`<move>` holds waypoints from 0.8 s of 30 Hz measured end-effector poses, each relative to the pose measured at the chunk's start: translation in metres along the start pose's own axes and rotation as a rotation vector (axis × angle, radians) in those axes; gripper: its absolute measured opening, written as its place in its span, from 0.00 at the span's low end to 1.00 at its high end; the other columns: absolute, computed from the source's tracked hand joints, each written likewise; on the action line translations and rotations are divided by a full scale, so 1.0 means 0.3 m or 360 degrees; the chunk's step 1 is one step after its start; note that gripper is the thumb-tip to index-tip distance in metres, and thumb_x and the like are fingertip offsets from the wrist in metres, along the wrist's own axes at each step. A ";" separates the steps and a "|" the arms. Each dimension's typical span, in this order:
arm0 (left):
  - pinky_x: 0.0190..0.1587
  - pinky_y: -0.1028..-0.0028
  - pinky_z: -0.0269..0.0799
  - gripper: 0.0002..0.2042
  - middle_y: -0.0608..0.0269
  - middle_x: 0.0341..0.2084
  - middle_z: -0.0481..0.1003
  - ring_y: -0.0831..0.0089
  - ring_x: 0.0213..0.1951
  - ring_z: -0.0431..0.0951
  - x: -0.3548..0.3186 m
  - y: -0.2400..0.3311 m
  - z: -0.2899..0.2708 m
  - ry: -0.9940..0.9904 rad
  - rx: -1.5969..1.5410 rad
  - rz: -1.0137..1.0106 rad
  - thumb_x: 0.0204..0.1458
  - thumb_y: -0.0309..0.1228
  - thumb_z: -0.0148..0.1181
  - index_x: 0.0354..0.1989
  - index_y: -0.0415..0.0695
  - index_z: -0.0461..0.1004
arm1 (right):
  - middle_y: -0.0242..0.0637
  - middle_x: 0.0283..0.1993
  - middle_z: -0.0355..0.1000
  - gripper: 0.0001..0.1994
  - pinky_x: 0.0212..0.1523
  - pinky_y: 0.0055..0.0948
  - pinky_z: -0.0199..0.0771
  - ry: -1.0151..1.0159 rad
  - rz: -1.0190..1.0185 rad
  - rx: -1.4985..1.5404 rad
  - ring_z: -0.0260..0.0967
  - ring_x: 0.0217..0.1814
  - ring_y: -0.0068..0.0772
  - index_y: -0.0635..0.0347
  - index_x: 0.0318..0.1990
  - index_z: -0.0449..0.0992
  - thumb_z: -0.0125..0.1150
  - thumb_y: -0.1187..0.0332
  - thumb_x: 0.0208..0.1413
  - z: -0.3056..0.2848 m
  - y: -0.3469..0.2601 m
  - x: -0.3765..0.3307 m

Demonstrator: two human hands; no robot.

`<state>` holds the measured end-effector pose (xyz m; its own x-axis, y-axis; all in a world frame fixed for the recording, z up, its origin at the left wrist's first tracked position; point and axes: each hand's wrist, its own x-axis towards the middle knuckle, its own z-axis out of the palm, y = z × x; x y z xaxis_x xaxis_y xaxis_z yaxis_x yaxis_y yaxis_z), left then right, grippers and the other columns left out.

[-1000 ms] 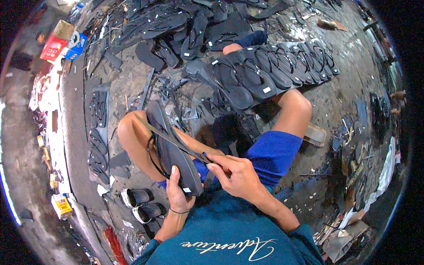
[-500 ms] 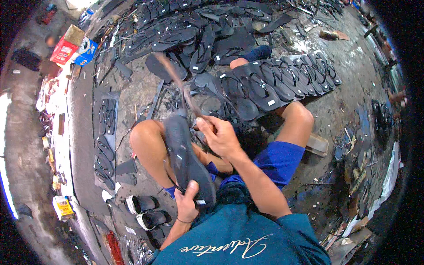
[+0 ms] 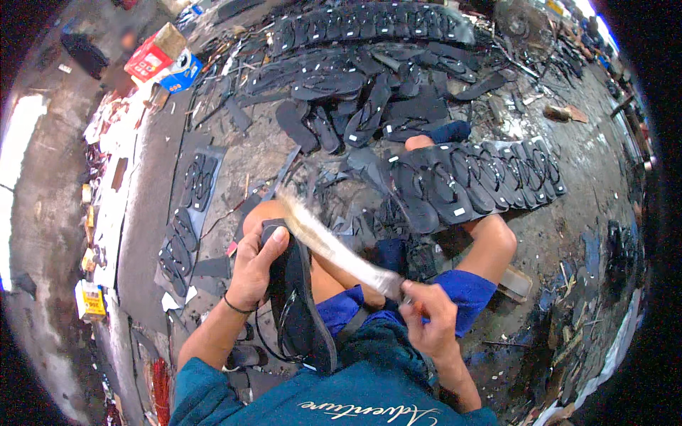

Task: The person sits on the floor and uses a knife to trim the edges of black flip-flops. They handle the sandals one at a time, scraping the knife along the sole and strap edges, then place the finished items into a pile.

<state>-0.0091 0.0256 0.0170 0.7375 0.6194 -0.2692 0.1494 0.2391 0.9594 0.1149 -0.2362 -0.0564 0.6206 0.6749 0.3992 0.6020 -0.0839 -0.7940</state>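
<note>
A black flip-flop [image 3: 293, 302] stands tilted over my lap, its straps facing left. My left hand [image 3: 254, 268] is closed on its far end, thumb on top. In my right hand [image 3: 432, 318], right of the flip-flop, is the handle of a long knife [image 3: 339, 250]. The bright, motion-smeared blade points away to the left and passes close by the sole's far right edge; whether they touch I cannot tell. Beyond my knee on the right, a row of black flip-flops [image 3: 465, 177] lies side by side.
Black offcuts and more flip-flops [image 3: 366, 106] are heaped ahead, with another long row [image 3: 369, 25] behind them. Pairs of flip-flops [image 3: 177, 245] lie on the left. Farther left stand a red box [image 3: 153, 57], a blue box [image 3: 181, 73] and a yellow-white box [image 3: 91, 299].
My left hand has shifted from the flip-flop's near end to its far end. My right hand has come nearer my body and to the right, and the knife now shows its bright flat side.
</note>
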 end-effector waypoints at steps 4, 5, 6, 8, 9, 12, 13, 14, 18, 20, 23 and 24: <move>0.40 0.78 0.72 0.15 0.68 0.33 0.75 0.81 0.35 0.75 -0.035 -0.092 -0.032 0.0025 0.0100 -0.0085 0.59 0.40 0.55 0.44 0.39 0.71 | 0.40 0.36 0.76 0.16 0.28 0.29 0.73 -0.0253 0.0279 0.0203 0.71 0.27 0.32 0.61 0.44 0.77 0.69 0.70 0.46 0.084 -0.018 -0.125; 0.41 0.78 0.72 0.15 0.68 0.33 0.75 0.81 0.36 0.74 -0.048 -0.109 -0.026 0.0036 -0.0018 -0.0121 0.59 0.40 0.54 0.44 0.39 0.71 | 0.39 0.36 0.76 0.16 0.28 0.29 0.73 -0.0261 0.0269 0.0212 0.71 0.27 0.32 0.61 0.44 0.77 0.69 0.70 0.46 0.079 -0.013 -0.148; 0.41 0.78 0.71 0.15 0.68 0.33 0.75 0.82 0.36 0.74 -0.063 -0.123 -0.028 0.0053 -0.0134 -0.0156 0.60 0.40 0.54 0.45 0.39 0.72 | 0.39 0.36 0.76 0.16 0.28 0.29 0.73 -0.0271 0.0258 0.0226 0.71 0.28 0.32 0.61 0.44 0.77 0.69 0.70 0.46 0.072 -0.005 -0.163; 0.42 0.77 0.72 0.16 0.67 0.36 0.74 0.81 0.37 0.74 -0.086 -0.152 -0.047 0.0069 -0.0182 -0.0200 0.60 0.40 0.53 0.47 0.39 0.69 | 0.39 0.37 0.76 0.16 0.28 0.29 0.74 -0.0368 0.0332 0.0173 0.72 0.28 0.33 0.61 0.43 0.77 0.70 0.69 0.45 0.049 0.005 -0.171; 0.42 0.77 0.72 0.16 0.67 0.36 0.74 0.81 0.38 0.74 -0.087 -0.160 -0.036 0.0054 -0.0213 -0.0203 0.61 0.40 0.52 0.48 0.38 0.69 | 0.40 0.37 0.77 0.16 0.28 0.30 0.74 -0.0409 0.0365 0.0130 0.72 0.28 0.34 0.61 0.42 0.77 0.70 0.69 0.44 0.036 0.005 -0.170; 0.41 0.74 0.75 0.17 0.62 0.38 0.74 0.75 0.36 0.76 -0.081 -0.191 -0.029 -0.0078 -0.0129 -0.0078 0.61 0.37 0.51 0.50 0.36 0.65 | 0.40 0.38 0.77 0.16 0.28 0.30 0.74 -0.0300 0.0198 -0.0045 0.73 0.29 0.36 0.60 0.41 0.77 0.71 0.67 0.44 0.022 0.015 -0.128; 0.40 0.74 0.75 0.17 0.61 0.38 0.74 0.74 0.36 0.77 -0.075 -0.179 -0.028 -0.0233 -0.0151 -0.0054 0.61 0.36 0.51 0.50 0.36 0.65 | 0.40 0.38 0.77 0.16 0.28 0.30 0.74 -0.0263 0.0119 -0.0118 0.73 0.29 0.38 0.60 0.41 0.77 0.71 0.66 0.44 0.005 0.007 -0.097; 0.40 0.73 0.76 0.16 0.61 0.38 0.75 0.73 0.36 0.77 -0.077 -0.168 -0.017 -0.0304 -0.0161 -0.0063 0.60 0.36 0.52 0.50 0.36 0.66 | 0.39 0.38 0.77 0.16 0.29 0.30 0.74 -0.0270 0.0096 -0.0160 0.73 0.30 0.38 0.59 0.41 0.77 0.70 0.65 0.44 -0.016 -0.004 -0.074; 0.43 0.73 0.73 0.15 0.61 0.37 0.76 0.74 0.38 0.77 -0.079 -0.136 0.024 -0.0523 -0.0124 -0.0096 0.58 0.35 0.56 0.46 0.35 0.71 | 0.38 0.35 0.77 0.14 0.27 0.31 0.75 -0.0468 0.0187 -0.0154 0.74 0.28 0.36 0.59 0.40 0.78 0.70 0.65 0.46 -0.119 -0.095 0.066; 0.46 0.74 0.70 0.13 0.63 0.37 0.76 0.76 0.41 0.75 -0.083 -0.113 0.047 -0.0575 -0.0032 -0.0109 0.58 0.34 0.57 0.44 0.36 0.73 | 0.38 0.32 0.77 0.14 0.26 0.31 0.75 -0.0600 0.0247 -0.0115 0.74 0.26 0.36 0.58 0.40 0.78 0.69 0.64 0.47 -0.169 -0.134 0.136; 0.48 0.75 0.67 0.13 0.65 0.38 0.76 0.78 0.43 0.73 -0.078 -0.093 0.090 -0.0703 0.0068 -0.0107 0.56 0.33 0.59 0.44 0.37 0.73 | 0.40 0.28 0.76 0.13 0.25 0.32 0.75 -0.0720 0.0240 -0.0128 0.74 0.25 0.38 0.58 0.40 0.79 0.67 0.64 0.49 -0.213 -0.156 0.202; 0.48 0.75 0.67 0.13 0.65 0.38 0.76 0.78 0.43 0.72 -0.081 -0.097 0.102 -0.0717 0.0078 -0.0094 0.56 0.32 0.60 0.45 0.37 0.73 | 0.40 0.28 0.76 0.12 0.25 0.32 0.74 -0.0758 0.0228 -0.0113 0.74 0.25 0.39 0.58 0.40 0.79 0.67 0.63 0.50 -0.215 -0.162 0.221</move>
<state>-0.0112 -0.0194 -0.0019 0.9382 0.2160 -0.2703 0.2224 0.2219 0.9493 0.1593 -0.2347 0.0383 0.4111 0.9113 0.0216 0.5704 -0.2387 -0.7859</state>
